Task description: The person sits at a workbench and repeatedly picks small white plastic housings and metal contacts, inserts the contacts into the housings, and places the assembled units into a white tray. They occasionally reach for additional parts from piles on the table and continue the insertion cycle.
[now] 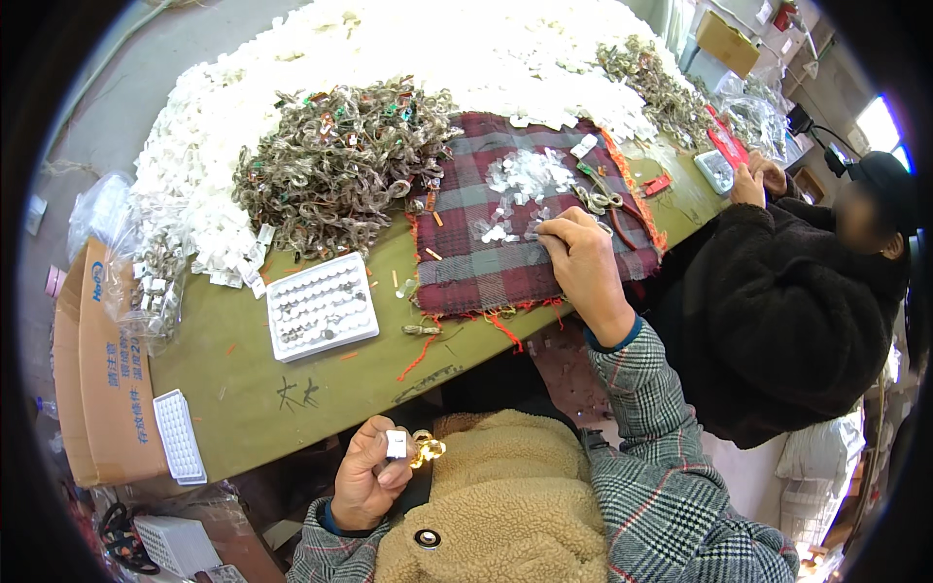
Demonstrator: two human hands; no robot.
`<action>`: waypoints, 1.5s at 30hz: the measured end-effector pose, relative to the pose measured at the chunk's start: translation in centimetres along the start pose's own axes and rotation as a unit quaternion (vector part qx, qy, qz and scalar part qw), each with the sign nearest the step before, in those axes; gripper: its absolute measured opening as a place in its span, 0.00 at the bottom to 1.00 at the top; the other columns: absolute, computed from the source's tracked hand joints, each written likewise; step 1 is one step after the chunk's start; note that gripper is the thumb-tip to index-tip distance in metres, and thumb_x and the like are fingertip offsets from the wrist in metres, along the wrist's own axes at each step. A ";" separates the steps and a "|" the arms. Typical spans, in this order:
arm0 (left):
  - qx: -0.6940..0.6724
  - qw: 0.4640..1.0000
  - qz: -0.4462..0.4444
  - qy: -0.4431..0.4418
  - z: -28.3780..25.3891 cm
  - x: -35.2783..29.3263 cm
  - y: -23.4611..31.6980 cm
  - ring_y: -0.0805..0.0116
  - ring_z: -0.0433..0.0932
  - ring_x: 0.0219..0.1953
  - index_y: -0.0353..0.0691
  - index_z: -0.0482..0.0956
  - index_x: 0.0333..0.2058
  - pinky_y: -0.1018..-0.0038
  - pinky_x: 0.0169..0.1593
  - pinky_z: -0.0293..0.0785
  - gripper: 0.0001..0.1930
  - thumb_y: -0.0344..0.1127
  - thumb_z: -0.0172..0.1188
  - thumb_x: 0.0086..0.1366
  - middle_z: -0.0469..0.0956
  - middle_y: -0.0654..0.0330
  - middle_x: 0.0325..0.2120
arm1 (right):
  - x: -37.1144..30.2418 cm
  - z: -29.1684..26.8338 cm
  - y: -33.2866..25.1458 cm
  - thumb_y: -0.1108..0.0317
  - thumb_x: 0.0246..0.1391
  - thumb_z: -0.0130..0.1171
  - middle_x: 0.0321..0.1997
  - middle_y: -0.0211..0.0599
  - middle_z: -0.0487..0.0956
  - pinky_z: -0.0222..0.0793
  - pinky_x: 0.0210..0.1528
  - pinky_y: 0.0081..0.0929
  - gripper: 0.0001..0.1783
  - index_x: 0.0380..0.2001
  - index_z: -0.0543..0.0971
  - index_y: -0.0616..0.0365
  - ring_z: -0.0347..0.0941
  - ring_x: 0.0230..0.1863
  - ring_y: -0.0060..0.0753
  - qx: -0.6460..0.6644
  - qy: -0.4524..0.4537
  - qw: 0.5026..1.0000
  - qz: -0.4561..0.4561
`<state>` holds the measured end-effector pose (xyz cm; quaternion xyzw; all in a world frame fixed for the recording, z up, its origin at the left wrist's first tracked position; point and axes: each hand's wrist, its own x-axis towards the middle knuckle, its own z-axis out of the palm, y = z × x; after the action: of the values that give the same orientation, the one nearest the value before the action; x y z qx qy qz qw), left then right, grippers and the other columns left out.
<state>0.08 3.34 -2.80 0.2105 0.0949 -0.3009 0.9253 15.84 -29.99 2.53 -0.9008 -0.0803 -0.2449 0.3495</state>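
Close to my body, my left hand [369, 476] pinches a small white square plastic piece [397, 444] between thumb and fingers. A shiny gold-coloured looped bundle [427, 448] shows right beside that piece. Further forward, my right hand [588, 262] reaches over a folded plaid cloth [457, 277], its thumb and fingertips closed together at the edge of some small clear plastic pieces [501, 233]; what they pinch is too small to make out. A larger heap of the clear pieces [530, 175] lies farther back on the cloth. Scissors [595, 199] rest right of this heap.
Left of the cloth rises a pile of grey-brown looped bundles [330, 175], before a huge heap of white pieces [389, 44]. A white tray [321, 306] holds small metallic parts. A cardboard box [107, 369] stands left; a co-worker in dark clothing [787, 311] sits right.
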 end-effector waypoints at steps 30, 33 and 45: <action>0.036 0.993 0.113 0.003 2.2 -2.0 -1.3 0.68 0.81 0.30 0.35 0.76 0.46 0.86 0.17 0.63 0.09 0.27 0.57 0.69 0.81 0.47 0.36 | -10.9 3.5 -13.2 0.87 0.41 0.61 0.34 0.43 0.79 0.76 0.34 0.30 0.19 0.41 0.80 0.64 0.78 0.33 0.42 0.325 -0.207 0.901 -0.201; 0.063 0.989 0.136 -0.010 2.7 -2.7 -1.1 0.70 0.80 0.28 0.35 0.76 0.46 0.86 0.16 0.62 0.09 0.27 0.57 0.69 0.81 0.49 0.35 | -11.4 4.3 -14.1 0.87 0.41 0.60 0.34 0.43 0.79 0.74 0.32 0.30 0.21 0.43 0.78 0.67 0.77 0.32 0.42 0.336 -0.180 0.892 -0.241; 0.211 0.966 0.119 0.089 3.2 -2.7 -2.0 0.75 0.75 0.22 0.35 0.76 0.43 0.86 0.16 0.58 0.07 0.29 0.59 0.68 0.81 0.53 0.31 | -11.4 2.8 -13.7 0.78 0.45 0.59 0.25 0.36 0.72 0.68 0.32 0.31 0.20 0.46 0.77 0.64 0.70 0.27 0.37 0.209 -0.286 0.884 -0.304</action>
<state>-3.09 1.87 0.24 0.4370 0.0852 -0.1820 0.8767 2.67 -17.60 3.16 -0.7692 -0.4956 -0.0484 0.4005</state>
